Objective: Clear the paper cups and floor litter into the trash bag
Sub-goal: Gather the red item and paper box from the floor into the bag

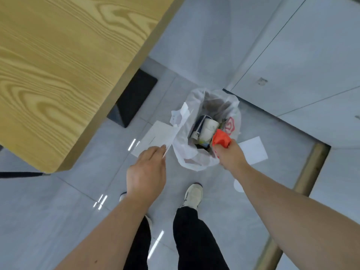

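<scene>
Head view: everything is seen from above, looking down at a grey tiled floor point(58, 221).
Trash bag point(185, 152): white plastic, mouth spread open on the floor, just past the wooden table point(68, 65) corner.
Paper cups: a white paper cup point(208, 131) is seen lying inside the bag against a dark blue cup point(200, 121).
Right hand point(231, 152): closed around a crumpled orange-red wrapper point(221, 138), held over the bag's near rim.
Left hand point(146, 172): a white paper sheet point(155, 137) is pinched at the fingertips, right beside the bag.
Floor litter: another white paper point(255, 149) is left flat on the tiles, right of the bag.
</scene>
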